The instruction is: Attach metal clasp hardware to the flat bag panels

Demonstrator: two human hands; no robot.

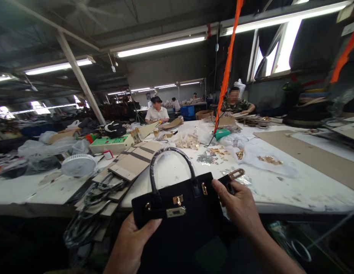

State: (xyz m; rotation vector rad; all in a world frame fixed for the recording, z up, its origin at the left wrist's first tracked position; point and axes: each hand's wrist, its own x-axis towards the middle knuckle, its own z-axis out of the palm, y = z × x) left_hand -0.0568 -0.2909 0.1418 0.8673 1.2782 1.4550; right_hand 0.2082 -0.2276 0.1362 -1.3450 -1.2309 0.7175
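The white table (279, 182) fills the view in front of you, its near edge at 6 o'clock. At that edge you hold a black handbag (191, 220) upright, its handle (169, 161) arching toward 12 o'clock. Your left hand (131, 245) grips the bag's lower left corner, thumb across the front. Your right hand (239, 207) is closed on the strap (232, 179) with the gold buckle at the bag's 2 o'clock corner. Cardboard sheets (134, 161) lie at 10 o'clock, loose gold fittings (270, 160) at 1 o'clock.
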